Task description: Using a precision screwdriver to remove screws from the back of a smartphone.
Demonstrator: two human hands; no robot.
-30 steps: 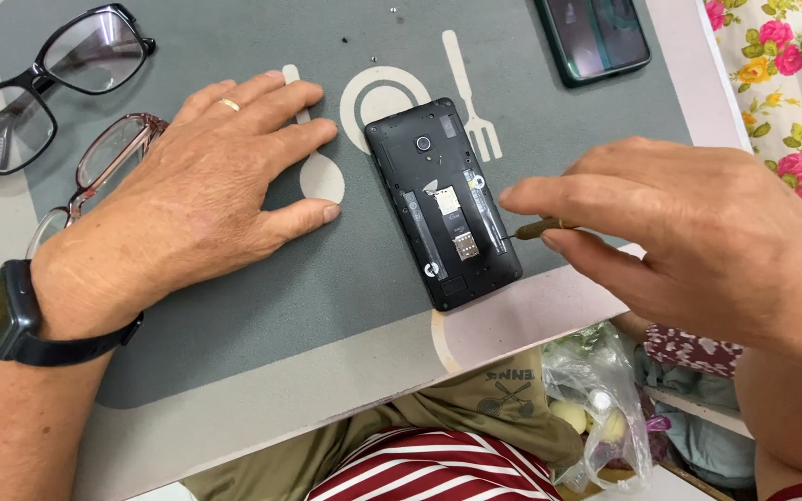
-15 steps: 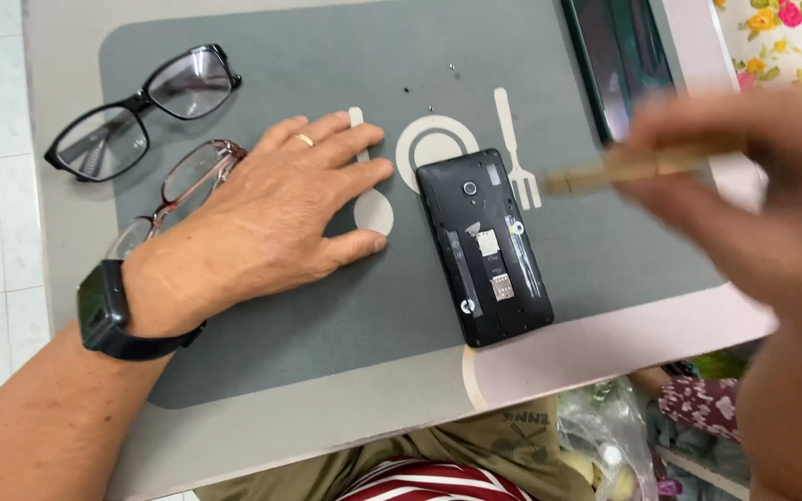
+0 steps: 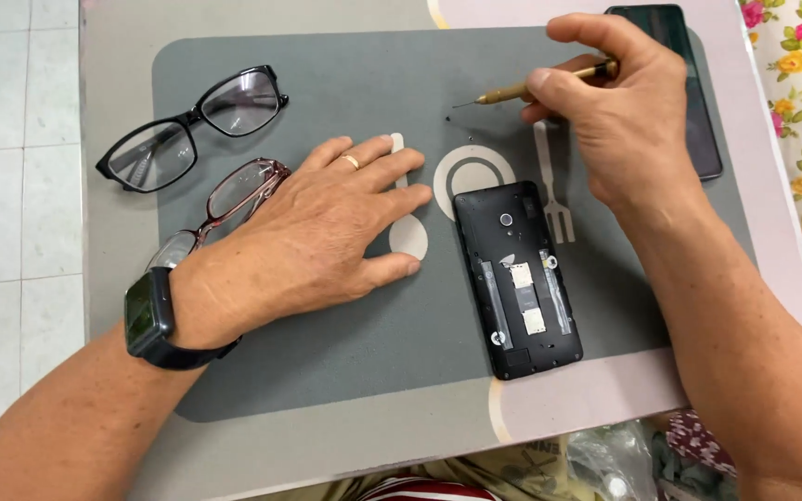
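Right hand (image 3: pixel 628 121) pinched tight on a small brass screwdriver (image 3: pixel 540 85), tip hovering over the grey mat (image 3: pixel 327 362) near tiny dark screws (image 3: pixel 446 118). Left hand (image 3: pixel 327 237) flat and open, empty, just beside the opened black phone (image 3: pixel 517 278). Two pairs of glasses (image 3: pixel 192 125) off left.
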